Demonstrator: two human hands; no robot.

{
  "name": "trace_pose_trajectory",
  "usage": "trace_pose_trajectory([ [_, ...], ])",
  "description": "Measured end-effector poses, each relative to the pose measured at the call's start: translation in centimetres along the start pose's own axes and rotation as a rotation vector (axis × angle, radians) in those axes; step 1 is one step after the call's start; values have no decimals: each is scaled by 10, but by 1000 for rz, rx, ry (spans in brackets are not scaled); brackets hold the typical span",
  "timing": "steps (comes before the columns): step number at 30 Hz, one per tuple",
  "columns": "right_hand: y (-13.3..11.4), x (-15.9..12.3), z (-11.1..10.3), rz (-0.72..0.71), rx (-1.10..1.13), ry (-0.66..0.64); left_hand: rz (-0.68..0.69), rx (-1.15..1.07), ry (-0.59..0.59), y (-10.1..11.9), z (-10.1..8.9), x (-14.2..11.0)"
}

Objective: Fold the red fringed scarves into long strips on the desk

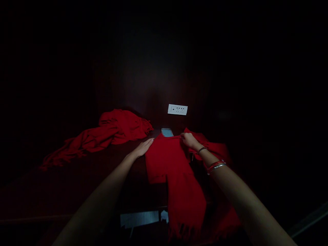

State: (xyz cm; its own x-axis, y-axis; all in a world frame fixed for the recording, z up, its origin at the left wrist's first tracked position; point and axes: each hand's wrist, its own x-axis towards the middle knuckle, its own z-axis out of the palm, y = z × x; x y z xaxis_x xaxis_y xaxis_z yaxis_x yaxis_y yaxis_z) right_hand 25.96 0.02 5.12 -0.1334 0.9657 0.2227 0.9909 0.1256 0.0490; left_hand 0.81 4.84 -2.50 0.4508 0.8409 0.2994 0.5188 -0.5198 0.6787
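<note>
A folded red scarf [169, 160] lies on a dark table [77, 184], its fringed end hanging over the near edge. My left hand [143, 147] lies flat with fingers stretched out on the scarf's left top corner. My right hand [189, 140], with bracelets on the wrist, pinches the scarf's right top corner. More red cloth [217, 150] bunches under my right forearm.
A second red scarf [107, 133] lies crumpled at the back left of the table, fringe trailing left. A white wall socket [177, 109] sits on the dark panel behind. A small pale object [167, 132] rests just beyond the scarf. The room is very dark.
</note>
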Motion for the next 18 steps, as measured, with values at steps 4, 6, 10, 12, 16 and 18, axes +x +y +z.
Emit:
trace_pose_trajectory([
  [4, 39, -19, -50, -78, 160, -13, -7, -58, -38, 0, 1, 1],
  [6, 61, -30, -73, -44, 142, -14, -16, -73, -47, 1, 2, 1],
  [10, 88, -42, -86, 264, -160, -30, 3, 24, -37, 4, 2, 0],
  [12, 86, -42, -76, 379, -218, -11, 28, 113, -37, 6, 3, -1],
  [16, 49, -35, -38, 310, -230, 56, 109, 248, -33, 7, 6, 0],
  [18, 21, -30, -19, 154, -195, 98, 130, 289, -27, 5, 8, 2],
])
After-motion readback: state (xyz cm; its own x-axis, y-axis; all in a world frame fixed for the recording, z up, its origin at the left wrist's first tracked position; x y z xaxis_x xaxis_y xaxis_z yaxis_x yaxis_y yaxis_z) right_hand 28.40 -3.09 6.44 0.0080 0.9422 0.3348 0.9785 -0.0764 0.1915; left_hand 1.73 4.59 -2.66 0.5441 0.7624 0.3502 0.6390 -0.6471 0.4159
